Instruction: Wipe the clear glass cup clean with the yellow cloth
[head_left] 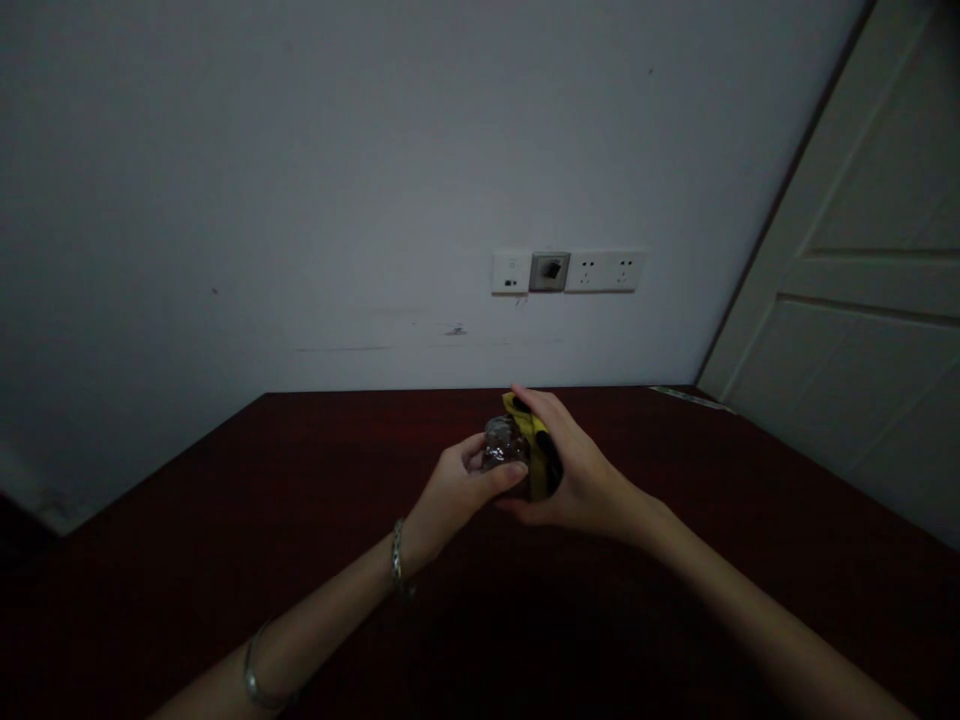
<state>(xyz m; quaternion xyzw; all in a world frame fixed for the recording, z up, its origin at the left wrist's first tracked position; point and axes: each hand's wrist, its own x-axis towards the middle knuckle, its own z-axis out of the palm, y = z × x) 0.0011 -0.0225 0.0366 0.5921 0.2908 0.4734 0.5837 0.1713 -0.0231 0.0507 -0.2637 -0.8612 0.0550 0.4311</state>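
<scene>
My left hand (472, 483) is closed around a small clear glass jar (501, 447), its thumb lying across the near side. Against the jar's right side, my right hand (574, 460) presses a yellow cloth with black patches (537, 450), fingers curled over the top and thumb below. Both hands meet above the middle of the dark red table. The jar's far side and much of the cloth are hidden by the fingers, and the dim light blurs the jar's exact shape.
The dark red tabletop (360, 440) runs back to a pale wall (337, 180). Several socket and switch plates (604, 271) sit on that wall. A white panelled door (862, 310) stands at the right, and a thin patterned strip (690, 398) lies near the table's back right corner.
</scene>
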